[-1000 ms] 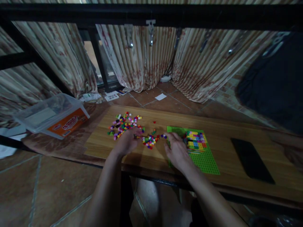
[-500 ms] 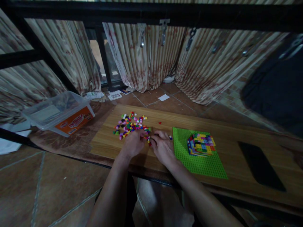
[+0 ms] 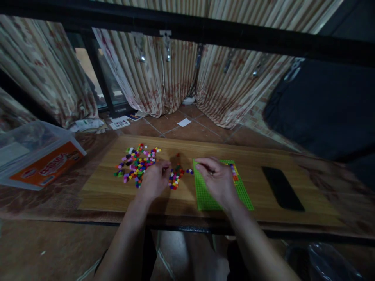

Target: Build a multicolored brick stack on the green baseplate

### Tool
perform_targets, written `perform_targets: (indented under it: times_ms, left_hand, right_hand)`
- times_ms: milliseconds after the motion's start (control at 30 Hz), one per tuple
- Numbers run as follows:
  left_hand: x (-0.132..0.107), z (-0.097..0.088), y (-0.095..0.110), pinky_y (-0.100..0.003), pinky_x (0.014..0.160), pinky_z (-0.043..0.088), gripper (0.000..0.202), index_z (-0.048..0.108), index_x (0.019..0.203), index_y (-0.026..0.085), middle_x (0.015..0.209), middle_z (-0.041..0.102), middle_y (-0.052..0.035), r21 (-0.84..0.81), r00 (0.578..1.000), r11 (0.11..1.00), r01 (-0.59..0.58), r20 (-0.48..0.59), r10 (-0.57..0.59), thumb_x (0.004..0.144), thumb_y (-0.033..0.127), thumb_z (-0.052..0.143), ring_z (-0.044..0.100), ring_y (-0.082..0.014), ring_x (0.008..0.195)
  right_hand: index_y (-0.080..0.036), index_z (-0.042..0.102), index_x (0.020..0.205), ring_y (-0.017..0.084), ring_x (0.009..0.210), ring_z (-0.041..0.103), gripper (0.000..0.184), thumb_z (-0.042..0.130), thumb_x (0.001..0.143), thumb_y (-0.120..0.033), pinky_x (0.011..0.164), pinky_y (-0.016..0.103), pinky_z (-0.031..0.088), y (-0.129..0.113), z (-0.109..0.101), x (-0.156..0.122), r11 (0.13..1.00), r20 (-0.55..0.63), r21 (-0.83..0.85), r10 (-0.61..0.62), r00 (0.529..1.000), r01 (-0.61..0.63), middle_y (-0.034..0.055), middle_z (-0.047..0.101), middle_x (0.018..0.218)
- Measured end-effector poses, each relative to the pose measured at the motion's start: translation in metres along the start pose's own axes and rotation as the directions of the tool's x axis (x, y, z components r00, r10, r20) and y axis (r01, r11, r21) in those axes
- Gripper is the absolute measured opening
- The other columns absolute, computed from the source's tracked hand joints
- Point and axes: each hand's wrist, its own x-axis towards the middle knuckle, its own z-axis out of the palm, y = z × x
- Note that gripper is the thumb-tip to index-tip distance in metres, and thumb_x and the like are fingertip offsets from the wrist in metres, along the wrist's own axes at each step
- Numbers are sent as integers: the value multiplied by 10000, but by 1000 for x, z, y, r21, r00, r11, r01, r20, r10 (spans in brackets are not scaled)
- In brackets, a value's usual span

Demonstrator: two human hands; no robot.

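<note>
My left hand (image 3: 155,179) is over the right side of a pile of small coloured toy bricks (image 3: 140,162). Its fingertips are pinched together, and whatever they might hold is too small to make out. A smaller cluster of bricks (image 3: 175,177) lies just right of it. Above the green studded baseplate (image 3: 202,195) is my right hand (image 3: 218,179), thumb and fingers curled together; I cannot make out anything between them. Behind this hand, the multicoloured brick build (image 3: 234,171) on the baseplate is mostly hidden, with only its right edge showing.
A black phone-like slab (image 3: 283,188) lies on the wooden board (image 3: 252,156) right of the baseplate. One red brick (image 3: 177,155) and a white-and-blue pair (image 3: 190,171) sit apart. A clear plastic box (image 3: 43,156) with an orange label stands at left. A dark bar (image 3: 187,23) crosses above.
My right hand has moved right, from the loose bricks to above the baseplate, and now covers most of the build. My left hand has lifted slightly, uncovering the small cluster. The view has turned right.
</note>
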Motion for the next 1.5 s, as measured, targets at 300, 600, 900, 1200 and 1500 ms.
perform_targets:
  times_ms: [300,600,900,1200,1500]
  left_hand:
    - [1,50,46,-293,791,515,241,644,1040,187,980,705,-61,-95,987,982,-160,15,162,845,158,506,662,-179,860]
    - [6,73,69,-300,763,525,269,612,1107,188,1063,669,-69,-114,984,978,-175,21,178,854,163,523,636,-155,774]
    - [7,84,74,-293,793,524,301,580,1177,234,1148,644,-45,-156,971,962,-222,57,233,888,212,499,646,-162,848]
    - [9,81,74,-304,797,523,264,608,1123,203,1077,659,-59,-150,974,965,-214,47,223,881,200,503,638,-163,818]
    - [11,77,71,-288,749,522,270,620,1117,206,1050,666,-54,-140,980,972,-186,37,193,869,197,514,639,-149,765]
  right_hand:
    - [-196,724,887,209,832,670,189,602,811,-319,768,350,526,59,-96,-1,966,-199,-224,83,976,-128,51,721,892]
    - [-226,726,874,188,859,623,189,538,863,-243,802,330,500,60,-87,-4,924,16,-381,-31,999,34,51,642,906]
    - [-240,730,871,201,864,623,213,526,822,-206,823,352,498,60,-82,-1,870,-36,-493,-3,999,-15,53,658,911]
    - [-161,712,963,201,794,646,306,549,827,-381,694,334,519,64,-87,0,962,-229,-164,180,957,-220,103,681,965]
    - [-160,698,1017,227,860,653,426,644,698,-437,729,367,524,87,-68,1,904,-226,56,425,877,-424,98,719,960]
